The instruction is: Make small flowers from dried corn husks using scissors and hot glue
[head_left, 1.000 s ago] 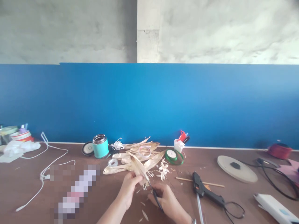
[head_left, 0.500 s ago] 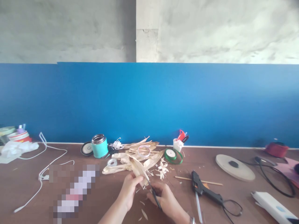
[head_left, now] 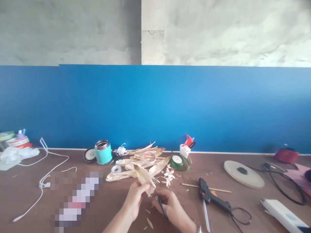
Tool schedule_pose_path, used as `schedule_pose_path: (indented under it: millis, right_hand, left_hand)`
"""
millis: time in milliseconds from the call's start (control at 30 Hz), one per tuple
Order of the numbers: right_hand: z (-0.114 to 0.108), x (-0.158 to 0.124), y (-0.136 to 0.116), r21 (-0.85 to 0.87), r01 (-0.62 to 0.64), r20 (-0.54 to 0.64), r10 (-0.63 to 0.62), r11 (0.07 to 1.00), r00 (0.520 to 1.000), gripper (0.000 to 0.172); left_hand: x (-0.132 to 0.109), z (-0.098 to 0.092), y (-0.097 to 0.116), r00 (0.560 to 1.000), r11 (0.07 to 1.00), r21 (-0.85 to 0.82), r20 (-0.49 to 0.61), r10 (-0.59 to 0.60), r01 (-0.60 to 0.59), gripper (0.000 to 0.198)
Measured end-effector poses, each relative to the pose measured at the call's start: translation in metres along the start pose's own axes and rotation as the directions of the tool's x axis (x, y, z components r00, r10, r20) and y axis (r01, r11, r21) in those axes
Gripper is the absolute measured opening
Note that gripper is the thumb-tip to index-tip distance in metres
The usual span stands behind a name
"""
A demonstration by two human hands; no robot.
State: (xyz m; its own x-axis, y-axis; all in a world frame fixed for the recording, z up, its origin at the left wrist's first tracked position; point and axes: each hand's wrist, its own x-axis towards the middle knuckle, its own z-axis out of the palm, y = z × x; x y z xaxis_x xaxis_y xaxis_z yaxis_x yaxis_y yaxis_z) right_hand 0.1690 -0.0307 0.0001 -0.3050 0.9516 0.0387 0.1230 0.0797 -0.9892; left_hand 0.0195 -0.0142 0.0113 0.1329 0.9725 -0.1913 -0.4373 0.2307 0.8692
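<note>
In the head view, my left hand (head_left: 134,198) pinches a pale dried corn husk (head_left: 143,177) between thumb and fingers; the husk points up and away. My right hand (head_left: 172,206) is closed around black-handled scissors (head_left: 160,202). Their metal tip meets the right edge of the husk, partly hidden by it. Just beyond lie more corn husks (head_left: 121,175) in a loose pile. To the right of the pile are cut petal-shaped pieces (head_left: 168,176). A few slivers (head_left: 150,223) lie on the table below my hands.
Rolls of green ribbon (head_left: 177,160) and clear tape (head_left: 116,169) lie by the husks. A turquoise flask (head_left: 103,152) stands open at the back. On the right are a black glue gun (head_left: 213,198), a wooden stick (head_left: 221,190), a round turntable (head_left: 243,179) and a white box-like object (head_left: 283,215).
My hands stay almost in place. The scissors' blade, seen along the husk's edge before, now shows only a short tip there. The view has shifted very slightly.
</note>
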Motion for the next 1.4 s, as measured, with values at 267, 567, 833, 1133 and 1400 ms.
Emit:
schedule_pose_path:
  millis: [267, 567, 833, 1133, 1400]
  right_hand:
    - [0.0008, 0.0012, 0.0030, 0.038, -0.001, -0.011, 0.002, 0.999, 1.000, 0.018]
    - [0.0034, -0.0005, -0.0030, 0.087, 0.034, -0.019, -0.033, 0.996, 0.999, 0.022]
    - [0.0043, -0.0003, -0.0016, 0.074, 0.040, -0.024, -0.038, 0.996, 0.999, 0.020]
    - [0.0046, -0.0001, 0.0032, 0.084, 0.064, -0.019, -0.062, 0.994, 0.998, 0.019]
    - [0.0057, -0.0012, -0.0014, 0.105, 0.064, -0.042, -0.060, 0.992, 0.997, 0.014]
  left_hand:
    - [0.0019, -0.0022, -0.0030, 1.000, 0.999, 0.030, -0.001, -0.024, 0.024, 0.023]
    - [-0.0040, 0.0018, -0.0013, 1.000, 1.000, -0.012, 0.004, -0.011, 0.011, 0.022]
    - [-0.0001, -0.0027, -0.0087, 0.999, 0.998, -0.063, 0.032, -0.025, 0.027, 0.023]
    - [0.0002, -0.0019, -0.0084, 0.997, 0.997, -0.061, -0.052, -0.059, 0.056, 0.024]
    - [-0.0030, 0.0012, -0.0072, 0.992, 0.993, -0.062, -0.080, -0.101, 0.097, 0.019]
